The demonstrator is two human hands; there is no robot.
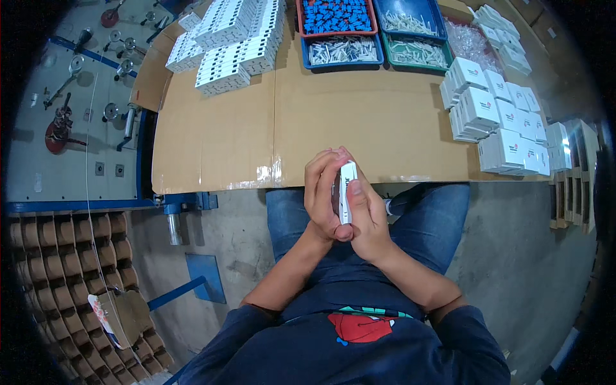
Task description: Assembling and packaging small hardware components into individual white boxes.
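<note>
A small white carton (347,190) stood edge-on between both hands, held above the lap just off the near edge of the cardboard-covered table (269,128). The left hand (323,192) was curled around its left face, fingers wrapped over the top; the right hand (364,215) pressed the other face, thumb lying along the carton's narrow edge. Both hands were closed on it, so whether a flap was open underneath could not be told.

At about one to two o'clock from the carton lay rows of finished white boxes (497,122), stacked close together near the table's right edge. At eleven o'clock sat piles of flat white carton blanks (234,42). At twelve o'clock, along the far edge, stood trays: a red tray of blue parts (336,16), a blue tray of pale sticks (342,51), and a green tray (418,52) beside it. At nine o'clock a grey machine panel (70,102) carried pulleys and guides.

The likely trouble was the carton's position over the lap rather than over the table: a slack grip would probably have let it, or anything loose inside, fall onto the jeans or the concrete floor. Squeezing too hard might have creased the thin card. The stacked boxes near the right edge looked easy to nudge off with a careless reach
</note>
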